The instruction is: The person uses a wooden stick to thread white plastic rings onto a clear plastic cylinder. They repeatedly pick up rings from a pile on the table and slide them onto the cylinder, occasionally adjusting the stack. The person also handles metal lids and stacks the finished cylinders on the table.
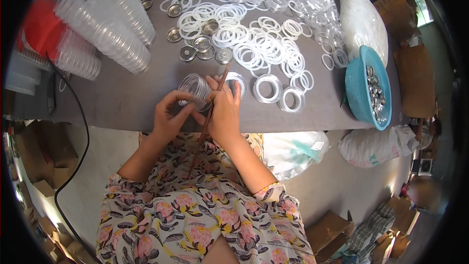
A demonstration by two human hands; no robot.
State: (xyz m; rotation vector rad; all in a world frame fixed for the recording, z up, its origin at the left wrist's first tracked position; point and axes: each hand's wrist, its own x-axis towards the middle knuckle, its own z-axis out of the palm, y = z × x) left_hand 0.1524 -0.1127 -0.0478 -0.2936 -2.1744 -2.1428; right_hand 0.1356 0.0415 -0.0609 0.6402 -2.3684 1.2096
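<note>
My left hand (168, 117) and my right hand (223, 110) meet over the near edge of a grey table (127, 102). Between them they hold a small clear plastic jar (194, 89), tilted on its side. My right hand also grips a thin brown stick (215, 100) that runs from the jar down toward my lap. Just beyond the hands lie many white plastic rings (266, 49) and a few round metal lids (202, 44).
Stacks of clear plastic cups (115, 24) lie at the left by something red (41, 24). A teal bowl (359, 93) with metal lids sits at the right, a white bag (361, 19) behind it. A black cable (80, 132) hangs off the table. Cardboard boxes (332, 227) stand on the floor.
</note>
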